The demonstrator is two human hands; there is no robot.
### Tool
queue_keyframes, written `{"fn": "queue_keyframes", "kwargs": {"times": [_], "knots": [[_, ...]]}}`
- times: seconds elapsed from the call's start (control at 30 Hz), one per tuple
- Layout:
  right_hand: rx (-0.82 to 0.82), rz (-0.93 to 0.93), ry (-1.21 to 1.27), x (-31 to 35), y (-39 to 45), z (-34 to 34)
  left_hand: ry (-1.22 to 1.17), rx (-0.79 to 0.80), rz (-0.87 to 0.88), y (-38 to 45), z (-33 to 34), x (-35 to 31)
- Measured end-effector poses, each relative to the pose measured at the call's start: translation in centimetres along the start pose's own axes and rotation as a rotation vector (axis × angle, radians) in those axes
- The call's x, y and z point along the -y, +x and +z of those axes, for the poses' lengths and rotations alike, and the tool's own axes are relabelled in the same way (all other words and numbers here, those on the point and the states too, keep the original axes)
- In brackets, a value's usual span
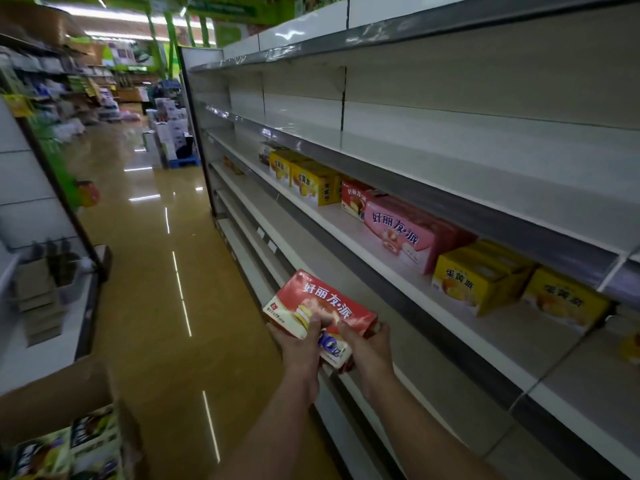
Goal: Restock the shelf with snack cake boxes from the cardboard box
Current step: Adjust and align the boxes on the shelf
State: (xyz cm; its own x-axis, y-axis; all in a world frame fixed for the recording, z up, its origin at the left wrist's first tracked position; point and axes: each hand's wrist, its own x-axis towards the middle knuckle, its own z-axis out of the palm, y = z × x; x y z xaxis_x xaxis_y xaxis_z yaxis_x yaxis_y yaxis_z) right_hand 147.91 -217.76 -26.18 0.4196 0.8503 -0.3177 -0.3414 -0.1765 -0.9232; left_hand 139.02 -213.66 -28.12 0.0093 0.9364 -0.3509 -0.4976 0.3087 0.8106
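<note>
I hold a red snack cake box (318,308) in both hands, out in front of me over the aisle floor (156,271), just short of the white shelving (450,320) that runs along my right. My left hand (300,344) curls around the box's near left corner, thumb on its top face, and my right hand (367,341) grips the near right end with the fingers wrapped under. The box tilts, its far end raised toward the shelf. On the shelf ahead, a pink box (412,233) stands between a red box (355,199) on its far side and yellow boxes (481,277) on its near side; more yellow ones (311,180) sit farther along. The cardboard box (72,403) is at my near left, open, with green packs (69,448) showing inside.
</note>
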Motion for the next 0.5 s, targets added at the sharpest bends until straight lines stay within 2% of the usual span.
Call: {"fn": "queue_keyframes", "kwargs": {"times": [0.07, 0.2, 0.37, 0.5], "knots": [[-0.028, -0.049, -0.009, 1.0, 1.7, 0.4, 0.030, 0.037, 0.002, 1.9, 0.1, -1.1], [0.008, -0.126, -0.080, 3.4, 5.4, 1.4, 0.127, -0.021, 0.006, 6.8, -0.7, -5.9], [0.049, -0.160, -0.104, 6.6, 10.3, 4.1, 0.443, 0.147, -0.033, 12.4, 0.1, -11.6], [-0.021, -0.284, -0.143, 8.3, 13.7, 6.3, 0.489, 0.214, 0.048, 16.7, 2.4, -13.5]]}}
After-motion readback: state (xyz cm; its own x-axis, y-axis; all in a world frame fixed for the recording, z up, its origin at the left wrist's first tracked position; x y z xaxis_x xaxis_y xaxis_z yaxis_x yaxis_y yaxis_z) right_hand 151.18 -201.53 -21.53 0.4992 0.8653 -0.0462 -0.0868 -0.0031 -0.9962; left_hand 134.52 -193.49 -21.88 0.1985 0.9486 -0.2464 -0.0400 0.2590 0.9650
